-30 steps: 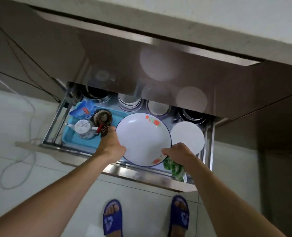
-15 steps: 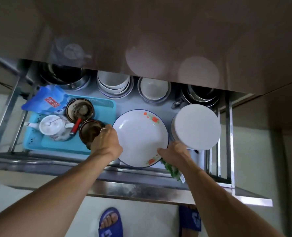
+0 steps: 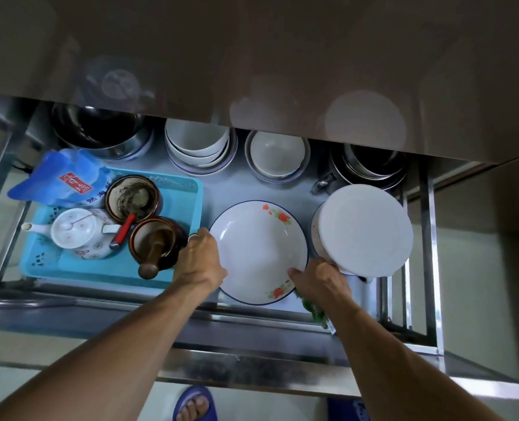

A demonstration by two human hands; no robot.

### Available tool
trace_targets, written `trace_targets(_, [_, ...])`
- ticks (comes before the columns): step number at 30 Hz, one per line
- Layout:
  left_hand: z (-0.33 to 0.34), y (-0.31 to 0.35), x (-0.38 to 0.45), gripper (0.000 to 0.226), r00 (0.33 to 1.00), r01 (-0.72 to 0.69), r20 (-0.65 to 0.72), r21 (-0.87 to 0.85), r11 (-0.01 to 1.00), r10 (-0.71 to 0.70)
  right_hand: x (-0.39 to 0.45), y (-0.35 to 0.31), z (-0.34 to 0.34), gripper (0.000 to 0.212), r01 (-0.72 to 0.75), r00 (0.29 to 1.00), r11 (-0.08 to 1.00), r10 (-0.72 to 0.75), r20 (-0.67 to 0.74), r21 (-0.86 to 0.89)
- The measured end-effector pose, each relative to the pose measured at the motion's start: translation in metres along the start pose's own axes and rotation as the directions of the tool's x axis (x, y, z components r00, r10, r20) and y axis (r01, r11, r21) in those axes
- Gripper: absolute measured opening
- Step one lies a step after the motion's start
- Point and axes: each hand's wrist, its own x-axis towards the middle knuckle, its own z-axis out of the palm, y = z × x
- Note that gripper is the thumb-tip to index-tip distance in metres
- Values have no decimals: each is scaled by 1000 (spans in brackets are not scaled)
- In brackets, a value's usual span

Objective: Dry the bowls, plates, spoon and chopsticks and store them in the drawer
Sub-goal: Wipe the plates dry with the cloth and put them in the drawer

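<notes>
Plate [image 3: 258, 253]: lower than a second ago, now inside the drawer [image 3: 252, 338], between blue tray [image 3: 185, 189] and white stack [image 3: 364, 229].
Left hand [image 3: 199, 262]: still grips its left rim.
Right hand [image 3: 319, 279]: still grips the near-right rim.

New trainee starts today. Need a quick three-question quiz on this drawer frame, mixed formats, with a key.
1. True or false: the left hand and right hand both hold the round white plate with red flowers and a blue rim.
2. What lies right of that plate? A) plain white round lid B) blue plastic tray C) white teapot
3. Fill in: the brown wooden pestle stands in a brown ____.

Key: 1 true; 2 A; 3 mortar.
</notes>
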Motion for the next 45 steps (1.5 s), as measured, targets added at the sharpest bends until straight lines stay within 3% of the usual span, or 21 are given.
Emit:
trace_targets(14, [14, 2, 7, 63, 998, -43, -40, 190, 981, 52, 13, 2, 18, 45, -26, 1000, 999, 26, -4, 38])
trace_targets(24, [25, 4, 15, 81, 995, -65, -52, 293, 954, 84, 24, 0, 27, 43, -49, 998, 998, 49, -24, 38])
trace_targets(30, [31, 3, 18, 73, 993, -64, -78, 327, 943, 94, 24, -3, 30, 45, -32, 998, 999, 29, -63, -37])
trace_targets(37, [15, 10, 4, 57, 997, -57, -34, 228, 972, 67, 13, -6, 19, 31, -34, 999, 998, 34, 2, 48])
trace_targets(41, [-13, 18, -28, 45, 988, -124, -49, 310, 943, 146, -24, -8, 7, 39, 3, 1000, 999, -4, -30, -48])
trace_targets(45, [-44, 19, -64, 43, 959, -211, -98, 384, 899, 267, -76, -18, -14, 42, 118, 983, 986, -133, -129, -122])
